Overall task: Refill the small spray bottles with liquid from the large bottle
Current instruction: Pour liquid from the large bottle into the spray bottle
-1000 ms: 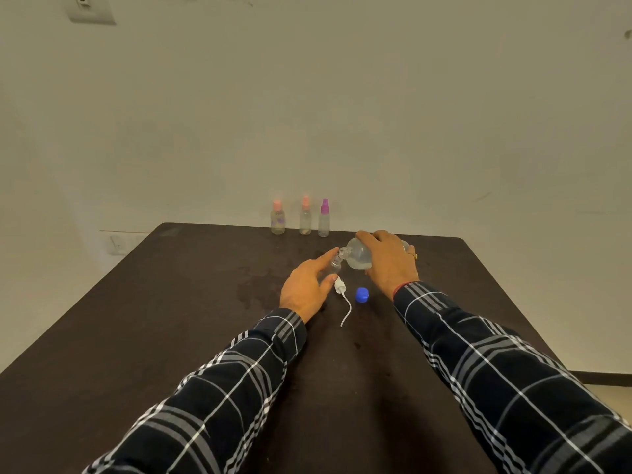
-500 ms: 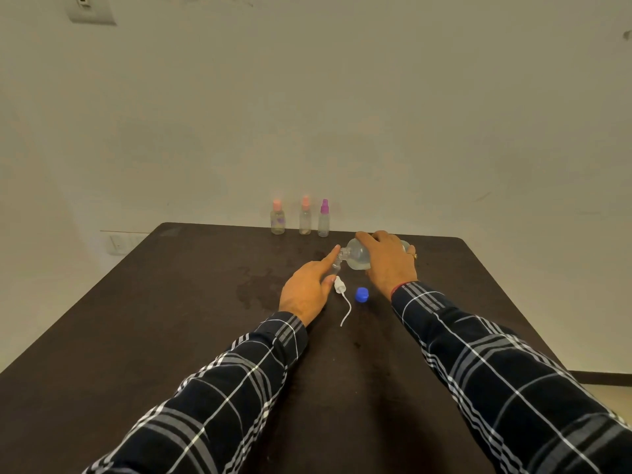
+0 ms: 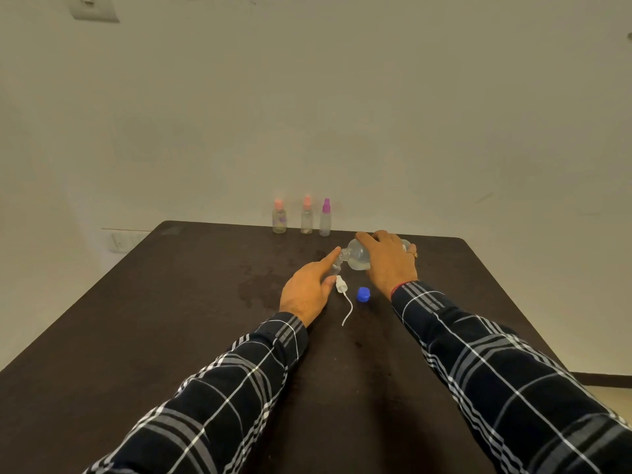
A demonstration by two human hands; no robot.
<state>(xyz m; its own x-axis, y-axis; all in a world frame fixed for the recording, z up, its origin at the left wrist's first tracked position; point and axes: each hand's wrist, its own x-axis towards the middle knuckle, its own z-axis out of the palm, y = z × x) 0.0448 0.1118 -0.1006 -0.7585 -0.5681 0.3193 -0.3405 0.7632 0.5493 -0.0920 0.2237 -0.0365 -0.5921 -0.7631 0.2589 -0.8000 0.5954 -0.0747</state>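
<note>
Tipped large bottle (image 3: 359,256), part-full, clear liquid.

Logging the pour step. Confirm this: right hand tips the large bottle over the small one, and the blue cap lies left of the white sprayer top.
One error. In the head view the blue cap lies right of the white sprayer top, not left. The right hand does tip the large bottle.

head view, looking forward and down over table (image 3: 171,302)

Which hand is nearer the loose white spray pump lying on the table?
Left. The left hand sits right beside the white spray pump, almost touching it; the right hand is farther right, tilting the large bottle.
</note>
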